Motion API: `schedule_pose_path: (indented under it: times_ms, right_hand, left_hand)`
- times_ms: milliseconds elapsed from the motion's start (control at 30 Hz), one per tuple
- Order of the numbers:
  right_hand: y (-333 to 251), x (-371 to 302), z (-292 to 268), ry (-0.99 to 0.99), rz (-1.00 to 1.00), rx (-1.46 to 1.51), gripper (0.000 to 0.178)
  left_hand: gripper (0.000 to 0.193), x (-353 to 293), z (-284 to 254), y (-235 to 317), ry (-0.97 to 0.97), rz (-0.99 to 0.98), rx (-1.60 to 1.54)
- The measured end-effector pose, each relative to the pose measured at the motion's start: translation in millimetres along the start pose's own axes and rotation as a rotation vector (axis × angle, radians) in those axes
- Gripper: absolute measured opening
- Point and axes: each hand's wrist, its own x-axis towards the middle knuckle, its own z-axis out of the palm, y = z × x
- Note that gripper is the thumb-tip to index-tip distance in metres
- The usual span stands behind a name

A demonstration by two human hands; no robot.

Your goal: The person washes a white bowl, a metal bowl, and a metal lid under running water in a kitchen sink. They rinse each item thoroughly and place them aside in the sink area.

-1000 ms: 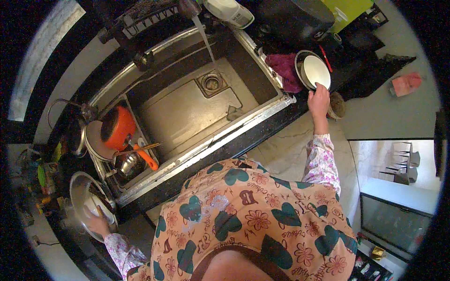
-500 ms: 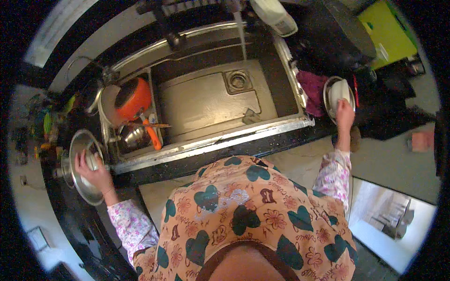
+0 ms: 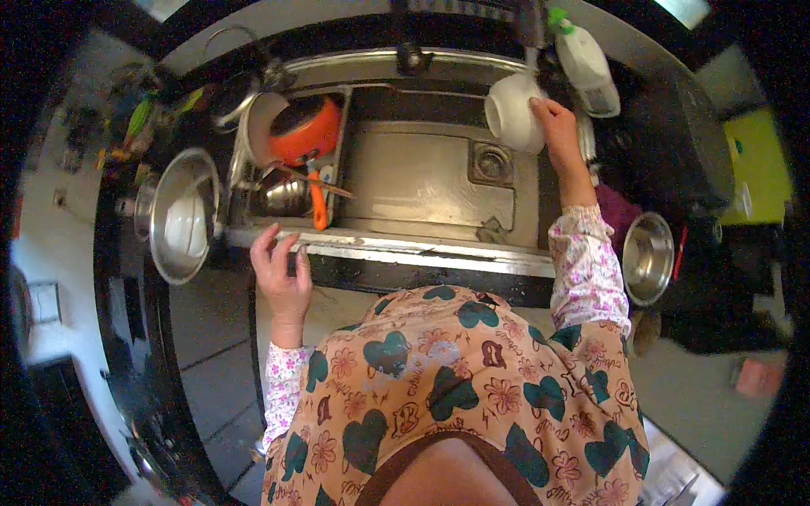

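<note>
My right hand point(image 3: 560, 139) grips the rim of a white bowl point(image 3: 511, 111), holding it tilted above the far right part of the steel sink point(image 3: 405, 181). A thin pale stream of water from the tap meets the bowl. At the sink's front left edge hovers my left hand point(image 3: 283, 282), with nothing in it and its fingers apart. Left of that hand stands a wide steel basin point(image 3: 165, 261) with white dishware point(image 3: 184, 226) inside. On the right counter, a steel bowl point(image 3: 648, 260) has nothing white in it.
An orange pan point(image 3: 305, 139) leans in the left compartment among steel pots, its handle reaching over the divider. A white bottle with a green cap point(image 3: 585, 72) stands behind the sink at right. A purple cloth point(image 3: 614, 211) lies beside the steel bowl.
My right hand has lifted the white bowl out of the right steel bowl and brought it over the sink. My left hand has let go of the dishware in the basin and moved right.
</note>
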Motion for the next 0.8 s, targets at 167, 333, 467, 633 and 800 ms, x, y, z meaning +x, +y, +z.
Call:
schedule_pose_path:
  times_ms: [167,333,467,633,800]
  right_hand:
    - [9.1,49.3,30.9,-0.070,0.094,-0.013,0.031]
    - [9.5,36.7,20.8,-0.094,0.170,0.176,0.030]
    - [42.6,-3.6,18.2,-0.143,0.416,0.510,0.039]
    - [-36.3,-99.3,72.0,-0.170,0.454,0.567,0.027]
    - [-136.0,-164.5,132.5,-0.557,-0.389,-0.348,0.016]
  left_hand:
    - [0.022,-26.7,-26.5,-11.9,-0.028,-0.079,0.062]
    - [0.020,-43.0,-32.9,-25.1,0.033,-0.170,0.035]
    - [0.019,-32.2,-6.0,-37.5,-0.005,-0.309,-0.226]
    - [0.046,2.5,55.6,-25.7,-0.424,-0.702,-0.957]
    - [0.083,52.7,52.7,20.2,-0.607,-0.997,-1.369]
